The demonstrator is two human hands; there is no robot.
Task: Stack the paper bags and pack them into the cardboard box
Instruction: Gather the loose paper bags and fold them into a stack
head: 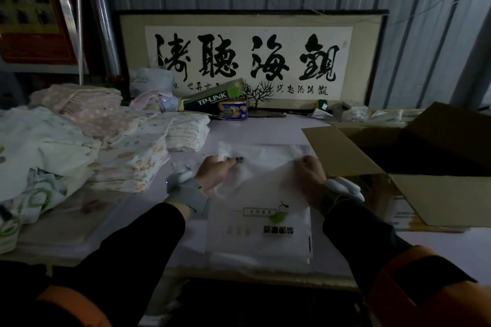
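Observation:
A stack of white paper bags point(259, 236) with a green logo and dark print lies on the table in front of me. Beyond it lies another white bag point(265, 156), blurred. My left hand point(215, 172) grips that bag's left side with curled fingers. My right hand point(309, 172) grips its right side the same way. An open cardboard box point(430, 156) stands at the right, its flaps spread out, one flap close to my right hand. The inside of the box is dark.
Piles of folded patterned cloth point(138, 151) fill the table's left side. A TP-LINK box point(212, 99) and a small tin point(233, 110) sit at the back before a framed calligraphy panel point(252, 58). The table's front edge point(239, 277) runs below the stack.

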